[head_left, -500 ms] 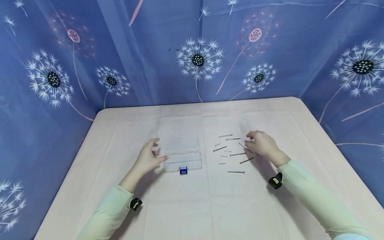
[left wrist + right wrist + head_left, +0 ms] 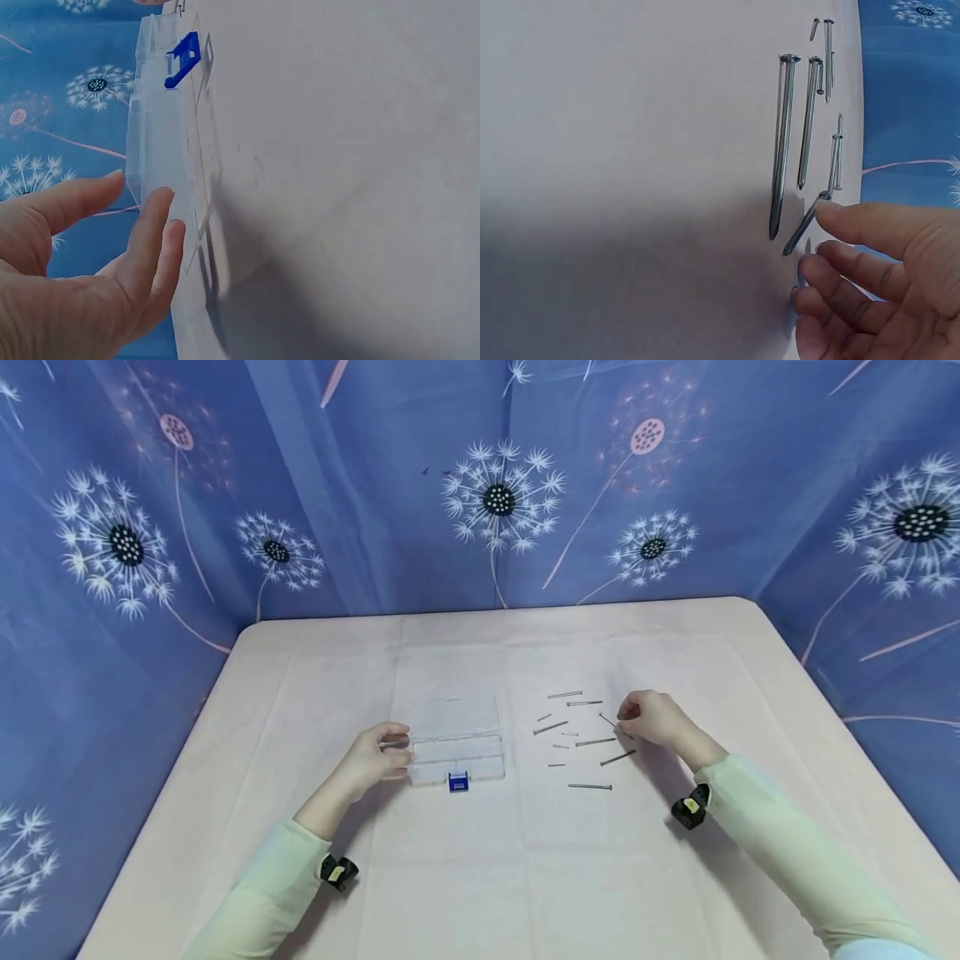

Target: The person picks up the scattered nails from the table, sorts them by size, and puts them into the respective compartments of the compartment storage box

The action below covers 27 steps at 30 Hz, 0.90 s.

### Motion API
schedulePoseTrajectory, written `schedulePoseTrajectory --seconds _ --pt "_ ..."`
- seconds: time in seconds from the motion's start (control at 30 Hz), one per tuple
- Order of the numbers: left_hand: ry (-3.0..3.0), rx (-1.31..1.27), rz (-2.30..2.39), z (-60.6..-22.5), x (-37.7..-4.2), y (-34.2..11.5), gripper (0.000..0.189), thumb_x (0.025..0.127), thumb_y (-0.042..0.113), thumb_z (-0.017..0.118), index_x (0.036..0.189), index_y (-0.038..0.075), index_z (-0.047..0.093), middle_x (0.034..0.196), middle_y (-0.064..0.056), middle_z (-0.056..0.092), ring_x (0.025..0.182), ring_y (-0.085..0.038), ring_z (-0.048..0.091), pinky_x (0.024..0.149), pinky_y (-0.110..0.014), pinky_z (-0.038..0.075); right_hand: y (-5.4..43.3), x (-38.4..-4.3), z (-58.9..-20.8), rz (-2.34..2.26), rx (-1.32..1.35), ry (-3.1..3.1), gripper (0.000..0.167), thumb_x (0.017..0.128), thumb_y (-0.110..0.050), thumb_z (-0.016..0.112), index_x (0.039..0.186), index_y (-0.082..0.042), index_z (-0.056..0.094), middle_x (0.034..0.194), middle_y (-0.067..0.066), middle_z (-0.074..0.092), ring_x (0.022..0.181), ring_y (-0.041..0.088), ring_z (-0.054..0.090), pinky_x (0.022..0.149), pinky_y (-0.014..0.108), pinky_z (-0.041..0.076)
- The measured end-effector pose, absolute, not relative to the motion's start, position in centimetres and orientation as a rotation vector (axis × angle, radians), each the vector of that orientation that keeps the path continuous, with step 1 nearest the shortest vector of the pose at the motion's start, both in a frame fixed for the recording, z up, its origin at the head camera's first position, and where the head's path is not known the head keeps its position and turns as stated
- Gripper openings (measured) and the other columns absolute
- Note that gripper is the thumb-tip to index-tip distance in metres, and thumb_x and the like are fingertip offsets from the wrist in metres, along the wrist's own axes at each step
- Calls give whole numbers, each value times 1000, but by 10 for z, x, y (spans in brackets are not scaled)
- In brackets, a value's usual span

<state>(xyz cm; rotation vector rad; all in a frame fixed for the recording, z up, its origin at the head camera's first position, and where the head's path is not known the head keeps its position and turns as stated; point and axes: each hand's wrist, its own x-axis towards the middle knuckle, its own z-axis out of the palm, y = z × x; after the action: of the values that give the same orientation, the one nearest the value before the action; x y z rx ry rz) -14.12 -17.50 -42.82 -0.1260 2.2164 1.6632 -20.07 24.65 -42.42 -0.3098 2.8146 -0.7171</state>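
Note:
A clear plastic box (image 2: 420,772) with a blue latch (image 2: 458,782) lies on the table, its lid (image 2: 453,717) folded back. By its left side is my left hand (image 2: 367,760); the thumb and fingers stand spread around the edge, and I cannot tell if they touch it. Several loose nails (image 2: 590,787) of different sizes lie right of the box. Over one slanting nail (image 2: 805,226) hovers my right hand (image 2: 655,722), thumb and fingers bent toward it. The thumb tip meets that nail near its head, while a gap shows between thumb and forefinger.
A pale cloth covers the table (image 2: 450,893). Blue curtains (image 2: 375,527) with dandelion prints hang close behind and along both sides. Dark wrist cameras (image 2: 690,807) sit at both sleeves.
My left fingers have come together more around the box's left edge. The thumb and forefinger of my right hand have drawn closer over the slanting nail. The view has shifted slightly.

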Motion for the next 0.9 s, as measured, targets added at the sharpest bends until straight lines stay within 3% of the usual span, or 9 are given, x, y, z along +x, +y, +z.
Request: schedulePoseTrajectory --seconds 0.37,0.7,0.9 --pt "2145 -125 1687 -438 -141 -176 54 82 -12 56 133 -15 38 127 -34 46 99 -29 59 81 -36 57 239 -208 -423 -694 -259 2746 8 78 -7 70 78 0 67 72 6 64 65 16 52 61 27 42" --pt "2174 -112 1685 -441 -147 -172 55 83 -11 56 135 -12 39 129 -34 48 113 -41 55 83 -36 56 234 -218 -417 -634 -222 2646 7 78 -7 66 74 -2 66 65 -1 57 62 14 48 59 25 40" --pt "2148 -112 1701 -442 -151 -169 54 85 -11 56 136 -12 39 129 -34 48 108 -35 59 82 -37 56 231 -217 -419 -629 -188 2619 13 80 -9 63 69 -4 64 58 -2 55 56 12 45 55 25 37"
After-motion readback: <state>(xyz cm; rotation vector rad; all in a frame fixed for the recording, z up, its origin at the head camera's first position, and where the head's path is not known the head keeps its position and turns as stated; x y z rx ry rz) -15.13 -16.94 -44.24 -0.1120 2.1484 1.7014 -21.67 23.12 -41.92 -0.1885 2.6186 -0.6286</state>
